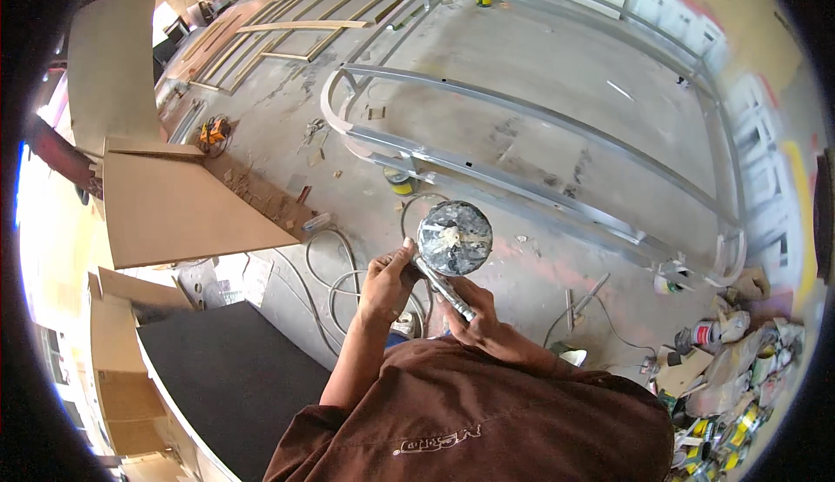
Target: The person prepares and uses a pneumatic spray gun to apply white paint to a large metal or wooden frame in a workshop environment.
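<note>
A spray gun [444,287] with a round, paint-spattered cup [455,237] on top is held in front of my body. My left hand [389,280] is closed at the gun's left side, its thumb pointing up beside the cup. My right hand [472,310] is wrapped round the gun from the right, below the cup. The metal body shows between the two hands, streaked with white and grey paint. Fingers under the gun are hidden, as is its nozzle.
A hose [334,260] lies coiled on the floor before me. Beyond it stands a long metal frame [522,117]. Left are a brown board [187,208] and a black panel [230,378]. Wooden frames [300,25] lie far left; a rubbish heap [739,369] lies right.
</note>
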### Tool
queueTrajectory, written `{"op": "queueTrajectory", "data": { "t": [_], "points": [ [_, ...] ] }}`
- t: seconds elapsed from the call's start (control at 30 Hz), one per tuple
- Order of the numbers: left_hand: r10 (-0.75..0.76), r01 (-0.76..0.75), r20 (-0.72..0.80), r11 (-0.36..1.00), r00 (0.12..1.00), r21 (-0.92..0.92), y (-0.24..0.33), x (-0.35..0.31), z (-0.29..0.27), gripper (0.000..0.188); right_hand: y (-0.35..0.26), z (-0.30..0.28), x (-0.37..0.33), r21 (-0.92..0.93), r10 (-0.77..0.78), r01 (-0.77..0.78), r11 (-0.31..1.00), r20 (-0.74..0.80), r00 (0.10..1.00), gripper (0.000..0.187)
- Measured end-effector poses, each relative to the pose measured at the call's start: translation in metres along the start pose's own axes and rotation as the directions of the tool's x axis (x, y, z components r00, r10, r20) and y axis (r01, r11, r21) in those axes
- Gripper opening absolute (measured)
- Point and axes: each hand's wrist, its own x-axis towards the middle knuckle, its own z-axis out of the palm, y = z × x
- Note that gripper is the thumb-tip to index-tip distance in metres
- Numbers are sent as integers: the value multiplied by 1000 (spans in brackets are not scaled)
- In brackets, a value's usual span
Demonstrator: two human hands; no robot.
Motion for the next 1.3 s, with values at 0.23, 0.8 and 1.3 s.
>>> {"op": "queueTrajectory", "data": {
  "t": [0.23, 0.8, 1.3],
  "points": [
    [-27, 31, 70, 998, 997, -54, -4, 6, 3, 29, -1, -3, -2, -74, 23, -25, 997, -32, 999, 24],
    [-3, 21, 87, 978, 996, -208, -18, 38, -5, 38, -6, 12, 13, -103, -50, 37, 994, -129, 990, 33],
    [-326, 126, 497, 911, 804, 393, -104, 43, -62, 64, -1, -8, 15, -91, 167, -214, 973, -370, 914, 32]
  ]
}}
